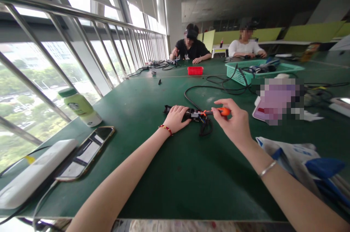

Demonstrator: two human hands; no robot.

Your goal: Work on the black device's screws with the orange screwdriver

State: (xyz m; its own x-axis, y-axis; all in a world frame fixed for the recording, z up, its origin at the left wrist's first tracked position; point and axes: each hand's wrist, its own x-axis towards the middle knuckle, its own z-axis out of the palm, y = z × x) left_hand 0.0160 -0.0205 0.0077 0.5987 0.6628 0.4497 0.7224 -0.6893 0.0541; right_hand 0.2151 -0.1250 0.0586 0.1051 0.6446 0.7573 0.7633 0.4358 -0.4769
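Observation:
On the green table lies a black corded device [195, 115] with exposed inner parts and wires; its exact kind I cannot make out. My left hand [177, 118] rests over its left end, fingers closed around the black body and pressing it to the table. My right hand [234, 120] grips an orange-and-black screwdriver [222, 111] between thumb and fingers. The screwdriver lies nearly level, its shaft pointing left at the device's open section. Whether the tip touches a screw is too small to see. A black cable runs from the device toward the back.
A phone [87, 153], a white power strip [38, 173] and a green-capped bottle [80, 107] are on the left. A red tray [195, 70] and a teal basket [237, 75] stand farther back. A plastic bag [298, 162] lies at right. Two people sit across the table.

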